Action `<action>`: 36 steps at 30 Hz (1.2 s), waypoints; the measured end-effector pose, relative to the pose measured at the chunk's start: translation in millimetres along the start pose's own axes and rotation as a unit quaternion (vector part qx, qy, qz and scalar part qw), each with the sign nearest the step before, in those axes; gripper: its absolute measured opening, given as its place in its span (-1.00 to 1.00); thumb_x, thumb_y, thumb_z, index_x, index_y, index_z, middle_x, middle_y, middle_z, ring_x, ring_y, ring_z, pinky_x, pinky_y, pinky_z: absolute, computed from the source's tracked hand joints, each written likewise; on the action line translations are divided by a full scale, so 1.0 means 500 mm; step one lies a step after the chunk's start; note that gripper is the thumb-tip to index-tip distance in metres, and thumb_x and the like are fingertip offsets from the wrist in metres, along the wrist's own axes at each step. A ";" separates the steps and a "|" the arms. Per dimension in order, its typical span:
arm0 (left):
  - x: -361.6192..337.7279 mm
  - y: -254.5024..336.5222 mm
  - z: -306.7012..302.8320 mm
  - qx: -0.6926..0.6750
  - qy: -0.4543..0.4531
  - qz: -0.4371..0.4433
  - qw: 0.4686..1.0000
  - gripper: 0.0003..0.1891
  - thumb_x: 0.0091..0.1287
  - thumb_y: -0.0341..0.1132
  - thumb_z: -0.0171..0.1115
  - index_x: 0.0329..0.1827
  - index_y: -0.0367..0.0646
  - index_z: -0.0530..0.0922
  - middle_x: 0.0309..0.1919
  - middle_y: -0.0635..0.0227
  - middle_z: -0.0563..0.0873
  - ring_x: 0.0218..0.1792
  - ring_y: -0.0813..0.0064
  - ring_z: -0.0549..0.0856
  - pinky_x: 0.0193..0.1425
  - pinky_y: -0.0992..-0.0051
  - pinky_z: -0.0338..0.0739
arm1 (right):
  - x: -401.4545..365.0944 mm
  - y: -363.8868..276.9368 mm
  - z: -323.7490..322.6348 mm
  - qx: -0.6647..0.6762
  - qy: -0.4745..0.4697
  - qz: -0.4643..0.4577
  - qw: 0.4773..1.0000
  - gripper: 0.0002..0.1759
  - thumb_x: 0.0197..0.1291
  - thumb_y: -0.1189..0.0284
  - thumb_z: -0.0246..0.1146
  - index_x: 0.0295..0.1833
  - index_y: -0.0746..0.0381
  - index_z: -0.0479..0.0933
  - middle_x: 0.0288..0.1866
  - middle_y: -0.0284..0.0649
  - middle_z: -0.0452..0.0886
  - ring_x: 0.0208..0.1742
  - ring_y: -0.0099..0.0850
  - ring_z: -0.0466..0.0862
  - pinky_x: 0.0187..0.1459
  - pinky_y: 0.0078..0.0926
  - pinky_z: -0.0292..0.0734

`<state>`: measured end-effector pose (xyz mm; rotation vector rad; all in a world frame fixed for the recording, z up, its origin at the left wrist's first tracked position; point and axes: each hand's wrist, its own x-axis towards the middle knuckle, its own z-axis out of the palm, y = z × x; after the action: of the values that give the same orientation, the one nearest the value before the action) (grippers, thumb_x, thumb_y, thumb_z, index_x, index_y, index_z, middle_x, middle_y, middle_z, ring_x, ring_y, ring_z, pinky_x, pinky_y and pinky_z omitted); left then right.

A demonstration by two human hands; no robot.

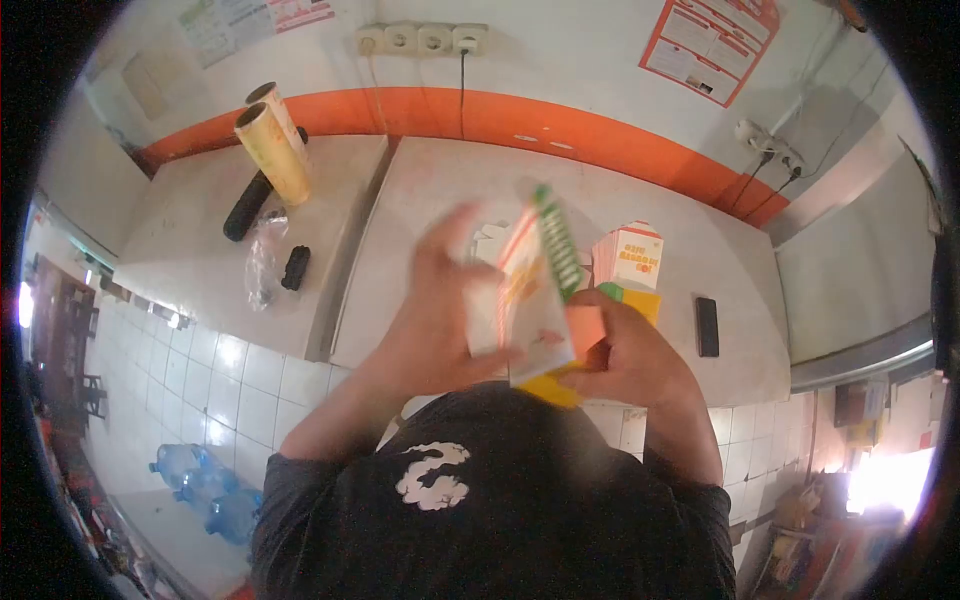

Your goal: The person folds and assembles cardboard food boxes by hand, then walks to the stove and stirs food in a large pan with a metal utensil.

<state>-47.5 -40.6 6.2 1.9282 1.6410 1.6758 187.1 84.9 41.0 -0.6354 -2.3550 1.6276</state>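
A printed paper food box (540, 310), white with green, red-striped and yellow parts, is tilted in front of my chest and blurred by motion. My right hand (640, 350) grips its lower right side, near an orange-pink flap (587, 325). To the left of the box is my left hand (425, 315), its fingers spread and curved, its thumb against the box's lower edge. Behind my right hand, a stack of flat printed box pieces (635, 255) lies on the table, with a yellow part (643, 304) below it.
A black phone (707, 327) lies on the white table (430, 170) at right. On the left table stand two rolls (272, 155), beside a dark cylinder (247, 207), clear plastic (264, 262) and a small black object (295, 268). Blue water jugs (205, 485) are on the floor.
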 end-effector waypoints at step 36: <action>0.063 0.111 -0.046 0.210 -0.217 0.232 0.924 -0.60 0.33 -0.10 0.45 0.18 -0.01 0.66 0.10 0.20 0.76 0.32 0.22 0.61 0.43 0.08 0.38 | -0.013 0.005 0.011 -0.024 -0.074 -0.040 0.996 -0.78 0.27 0.46 0.46 0.01 0.21 0.68 -0.13 -0.10 0.74 -0.04 -0.15 0.76 0.08 -0.13 0.59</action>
<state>-36.4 -52.1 72.2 2.8207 1.5275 0.9053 191.2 78.3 37.3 -0.4374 -2.4959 1.6394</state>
